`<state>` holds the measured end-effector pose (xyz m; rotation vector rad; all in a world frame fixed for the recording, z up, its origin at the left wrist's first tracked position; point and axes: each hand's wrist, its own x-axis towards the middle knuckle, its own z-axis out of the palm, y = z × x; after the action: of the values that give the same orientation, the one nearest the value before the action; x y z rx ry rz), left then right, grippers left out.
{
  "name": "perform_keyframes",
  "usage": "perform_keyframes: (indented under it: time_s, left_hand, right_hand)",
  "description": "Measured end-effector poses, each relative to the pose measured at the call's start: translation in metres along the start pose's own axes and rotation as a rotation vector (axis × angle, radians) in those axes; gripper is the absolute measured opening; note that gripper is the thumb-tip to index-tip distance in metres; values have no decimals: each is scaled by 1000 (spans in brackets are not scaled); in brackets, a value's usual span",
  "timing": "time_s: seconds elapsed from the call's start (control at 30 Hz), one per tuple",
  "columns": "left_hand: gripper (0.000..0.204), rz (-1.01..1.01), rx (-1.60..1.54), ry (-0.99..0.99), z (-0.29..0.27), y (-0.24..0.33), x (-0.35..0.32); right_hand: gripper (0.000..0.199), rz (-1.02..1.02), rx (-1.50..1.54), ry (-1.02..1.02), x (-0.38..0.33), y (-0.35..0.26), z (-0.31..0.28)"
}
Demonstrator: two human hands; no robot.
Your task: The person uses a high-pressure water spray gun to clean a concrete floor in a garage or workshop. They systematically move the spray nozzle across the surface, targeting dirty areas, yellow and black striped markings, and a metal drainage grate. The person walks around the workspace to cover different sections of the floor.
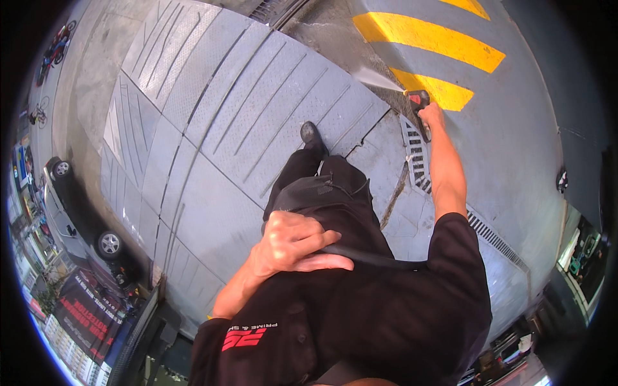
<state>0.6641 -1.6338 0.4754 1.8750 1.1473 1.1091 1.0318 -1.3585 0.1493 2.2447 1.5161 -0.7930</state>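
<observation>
Out to the right, my right hand (431,116) grips a spray gun (418,100) with a black body and a red patch. A white jet of water (380,80) shoots from its nozzle toward the upper left, over the wet ground beside the yellow stripes. In front of my waist, my left hand (290,241) is closed round a black hose (380,258). That hose crosses my dark clothing toward my right elbow, where it passes out of sight. One dark shoe (312,136) shows on the metal ramp plates (238,109).
A slotted drain grate (417,154) runs beside my right forearm. Yellow stripes (428,38) mark the grey floor at the upper right. A dark car (80,212) stands at the left, near a dark banner (87,315). Motorcycles (56,51) are farther off.
</observation>
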Motion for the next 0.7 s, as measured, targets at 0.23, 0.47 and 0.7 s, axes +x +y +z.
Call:
perform_keyframes:
  time_s: [0.23,0.47,0.7]
  left_hand:
    - [42,-50,-12,-4,-34,-47,28]
    - [41,-98,-42,-62,-47,-70,63]
    - [40,-235,-12,-52,-51,-102,104]
  right_hand:
    - [27,-87,-18,13,32,-59,17]
    - [34,-81,10,7,54,-78,23]
    - [37,-82,-67,16,93,-93,27]
